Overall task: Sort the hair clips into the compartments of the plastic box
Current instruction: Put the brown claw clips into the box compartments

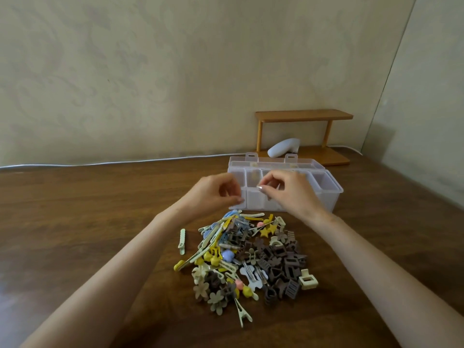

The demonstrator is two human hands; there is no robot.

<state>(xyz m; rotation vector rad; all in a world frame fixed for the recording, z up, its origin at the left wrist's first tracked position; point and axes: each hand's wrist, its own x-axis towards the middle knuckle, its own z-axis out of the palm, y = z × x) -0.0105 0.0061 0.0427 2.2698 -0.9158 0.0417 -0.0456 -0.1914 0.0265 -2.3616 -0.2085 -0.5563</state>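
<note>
Left hand [216,193]: curled, empty, at plastic box [326,200] corner.
Right hand [286,194]: pinched over box; possibly a clip, I can't tell.
Hair clips [251,257]: heaped nearer me.

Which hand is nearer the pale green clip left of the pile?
Left. Left hand is beyond the pale green clip, slightly right; right hand farther right, over the plastic box.

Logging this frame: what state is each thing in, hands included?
plastic box, lid open and leaning back; front compartments look empty.
hair clips, heaped unsorted on the table before the box.
left hand, fingers curled at the box's left end; hold unclear.
right hand, fingers curled over the box; hold unclear.
wooden shelf, upright; white object on its lower board.
</note>
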